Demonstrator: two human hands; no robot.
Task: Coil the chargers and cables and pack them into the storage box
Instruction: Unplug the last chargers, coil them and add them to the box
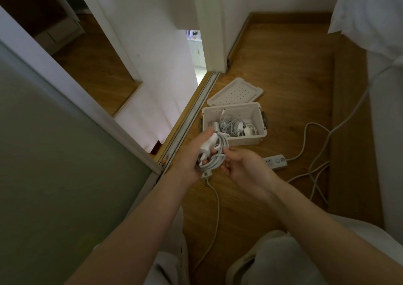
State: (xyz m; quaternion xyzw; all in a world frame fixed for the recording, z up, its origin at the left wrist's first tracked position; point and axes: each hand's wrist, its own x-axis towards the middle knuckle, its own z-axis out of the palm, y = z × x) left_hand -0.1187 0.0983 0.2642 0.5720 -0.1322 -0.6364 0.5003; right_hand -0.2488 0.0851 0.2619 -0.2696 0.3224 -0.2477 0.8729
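My left hand (193,154) grips a white charger with its cable coiled into a bundle (212,154), just in front of the white storage box (260,136). My right hand (244,167) is beside the bundle, its fingertips at the coil's right side with fingers loosely bent. A loose tail of the cable (217,202) hangs from the bundle down to the floor. Several coiled white chargers and cables (234,126) lie inside the open box.
The box's perforated lid (236,94) lies on the wooden floor behind it. A white power strip (275,161) with tangled cords (314,171) lies to the right. A sliding door track (192,117) and wall are at left, a bed (383,88) at right.
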